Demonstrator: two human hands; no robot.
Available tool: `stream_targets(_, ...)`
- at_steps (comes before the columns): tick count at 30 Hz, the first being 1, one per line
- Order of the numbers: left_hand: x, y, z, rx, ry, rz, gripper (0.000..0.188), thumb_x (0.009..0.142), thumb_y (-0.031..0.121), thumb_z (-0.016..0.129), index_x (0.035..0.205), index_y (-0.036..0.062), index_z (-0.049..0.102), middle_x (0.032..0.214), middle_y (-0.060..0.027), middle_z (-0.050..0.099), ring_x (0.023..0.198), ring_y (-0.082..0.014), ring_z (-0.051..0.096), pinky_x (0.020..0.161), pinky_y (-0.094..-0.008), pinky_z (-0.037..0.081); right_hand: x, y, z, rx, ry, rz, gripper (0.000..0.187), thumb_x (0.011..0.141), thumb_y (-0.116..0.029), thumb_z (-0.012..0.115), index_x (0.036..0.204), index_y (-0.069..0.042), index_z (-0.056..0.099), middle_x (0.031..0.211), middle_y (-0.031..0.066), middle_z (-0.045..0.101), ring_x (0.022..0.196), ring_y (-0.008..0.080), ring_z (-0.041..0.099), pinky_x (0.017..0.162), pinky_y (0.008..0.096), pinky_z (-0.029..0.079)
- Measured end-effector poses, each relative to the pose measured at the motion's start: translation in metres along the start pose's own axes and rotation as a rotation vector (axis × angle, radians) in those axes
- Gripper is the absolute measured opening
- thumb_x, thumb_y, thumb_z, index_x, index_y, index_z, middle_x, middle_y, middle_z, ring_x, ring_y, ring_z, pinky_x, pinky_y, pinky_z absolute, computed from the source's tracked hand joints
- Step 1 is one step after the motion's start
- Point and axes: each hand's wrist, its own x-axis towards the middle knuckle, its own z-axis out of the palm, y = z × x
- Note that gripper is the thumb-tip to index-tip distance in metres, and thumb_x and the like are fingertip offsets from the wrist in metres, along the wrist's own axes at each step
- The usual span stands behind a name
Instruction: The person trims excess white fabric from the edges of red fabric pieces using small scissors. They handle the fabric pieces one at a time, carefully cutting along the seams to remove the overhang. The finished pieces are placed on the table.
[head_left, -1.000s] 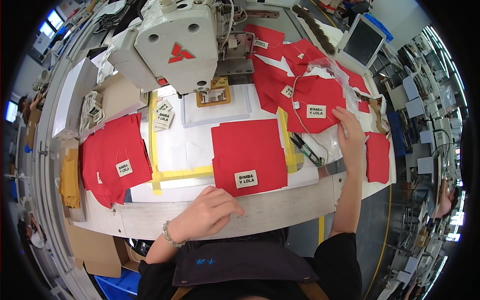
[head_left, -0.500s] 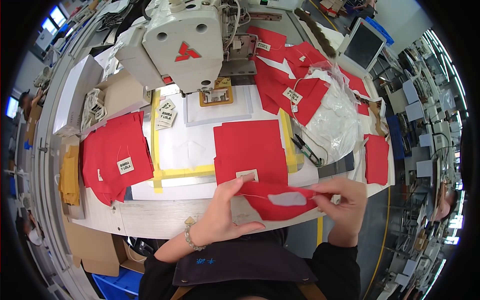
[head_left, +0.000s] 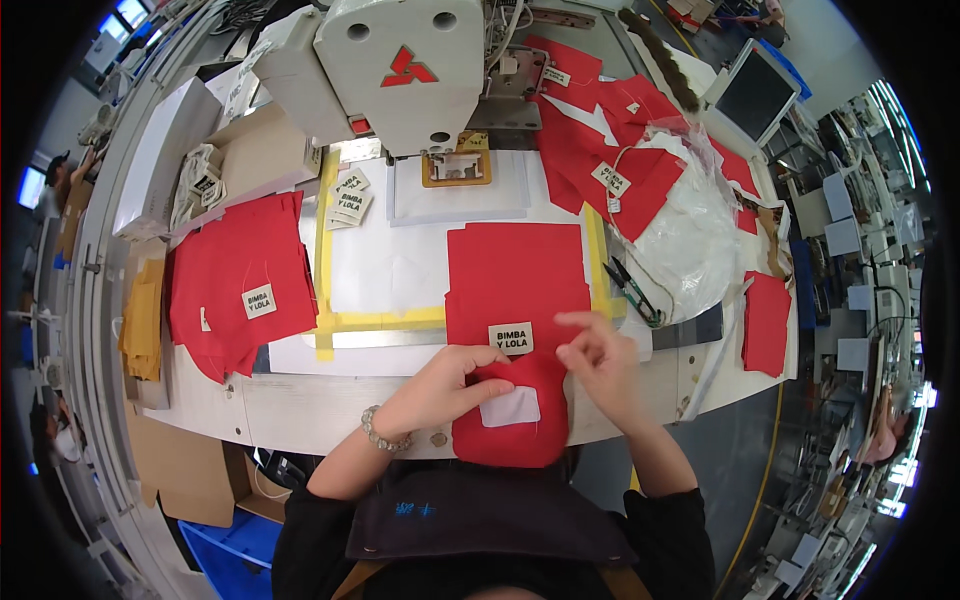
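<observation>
A red fabric piece (head_left: 518, 265) lies in front of the sewing machine (head_left: 400, 75), with a cream square label (head_left: 511, 339) on it. Its near part, or a second red piece on top, shows a pale rectangular patch (head_left: 510, 407) and hangs over the table's front edge. A loose thread trails beside the patch. My left hand (head_left: 440, 388) pinches the red fabric between thumb and fingers, just below the label. Right of the fabric, my right hand (head_left: 605, 372) is raised with fingers curled together; whether a thread is in them is too small to tell.
Red pieces with labels are stacked at left (head_left: 240, 285), beside yellow cloth (head_left: 143, 320) and a carton of labels (head_left: 250, 160). Loose labels (head_left: 350, 205) lie by the machine. Black-handled thread snips (head_left: 634, 292), a plastic bag (head_left: 670, 240) and more red pieces (head_left: 765, 325) are at right.
The near red fabric has swung down to hang flat, its patch now facing me. My right hand has let go of its right end and moved up and left. The label is uncovered.
</observation>
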Motion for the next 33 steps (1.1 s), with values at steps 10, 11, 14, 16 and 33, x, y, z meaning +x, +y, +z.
stream_targets(10,-0.004,-0.006,-0.003,-0.087,0.075,-0.048,0.017,0.088,0.013,0.065,0.092,-0.0033,0.064,0.077,-0.0018,0.061,0.071,-0.0046,0.050,0.065,-0.0224,0.044,0.034,0.052,-0.036,-0.978,0.485,-0.267,0.022,0.085,-0.013,0.062,0.105,-0.006,0.058,0.082,0.0092,0.056,0.078,0.0275,0.057,0.068,0.0382,0.043)
stream_targets(11,-0.003,-0.010,-0.004,-0.098,0.095,-0.049,0.018,0.089,0.015,0.064,0.090,-0.0032,0.064,0.073,-0.0019,0.059,0.068,-0.0047,0.047,0.061,-0.0227,0.043,0.034,0.053,-0.037,-0.977,0.488,-0.252,0.020,0.087,-0.012,0.059,0.106,-0.005,0.057,0.081,0.0103,0.056,0.078,0.0285,0.057,0.068,0.0387,0.043)
stream_targets(14,-0.002,-0.016,-0.005,-0.150,0.121,-0.040,0.019,0.091,0.016,0.061,0.089,-0.0022,0.062,0.074,0.0019,0.055,0.068,-0.0032,0.045,0.060,-0.0214,0.041,0.031,0.047,-0.033,-0.724,0.568,-0.227,0.015,0.092,-0.009,0.052,0.105,-0.003,0.056,0.077,0.0101,0.054,0.073,0.0250,0.055,0.065,0.0347,0.042)
stream_targets(16,-0.004,-0.014,-0.006,-0.232,0.123,-0.054,0.020,0.092,0.017,0.060,0.095,-0.0023,0.063,0.083,0.0021,0.061,0.075,-0.0026,0.051,0.068,-0.0206,0.045,0.023,0.031,-0.030,-0.439,0.557,-0.158,0.014,0.094,-0.007,0.047,0.105,-0.002,0.054,0.073,0.0081,0.050,0.069,0.0193,0.052,0.063,0.0302,0.040)
stream_targets(33,-0.011,0.004,-0.006,-0.196,0.115,-0.007,0.025,0.079,0.015,0.073,0.093,-0.0031,0.066,0.082,-0.0021,0.066,0.074,-0.0038,0.056,0.066,-0.0209,0.046,-0.006,-0.015,0.026,0.294,-0.082,0.093,0.021,0.081,-0.015,0.072,0.088,0.002,0.062,0.059,-0.0057,0.039,0.057,0.0024,0.031,0.051,0.0213,0.028)
